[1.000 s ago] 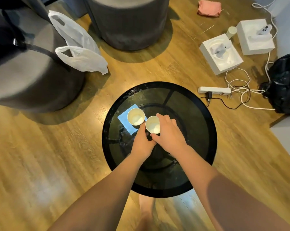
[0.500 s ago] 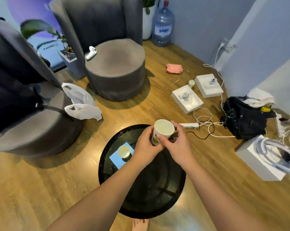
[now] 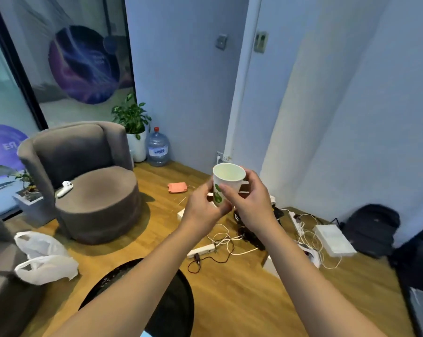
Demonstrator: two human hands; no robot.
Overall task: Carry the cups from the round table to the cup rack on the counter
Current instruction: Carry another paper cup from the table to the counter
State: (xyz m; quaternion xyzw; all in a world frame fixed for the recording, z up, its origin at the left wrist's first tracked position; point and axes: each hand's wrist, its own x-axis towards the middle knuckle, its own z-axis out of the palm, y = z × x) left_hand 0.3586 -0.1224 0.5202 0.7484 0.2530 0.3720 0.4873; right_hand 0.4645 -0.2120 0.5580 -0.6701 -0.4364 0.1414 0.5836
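- A person holds a white paper cup (image 3: 226, 184) upright in mid-air between both hands, well above the wooden floor (image 3: 242, 295)
- The left hand (image 3: 203, 210) grips the cup's lower side and base; the right hand (image 3: 248, 200) closes round its right side, thumb across the green print
- The cup's open mouth shows a pale, bare inside
- The black round surface (image 3: 174, 305) sits low in the frame beneath the forearms, partly hidden by them
- A grey armchair (image 3: 84, 178) with a white controller (image 3: 64, 188) on its seat stands at left, beside a white plastic bag (image 3: 45, 259)
- A power strip (image 3: 200, 250) and tangled cables (image 3: 225, 239) lie on the floor below the cup
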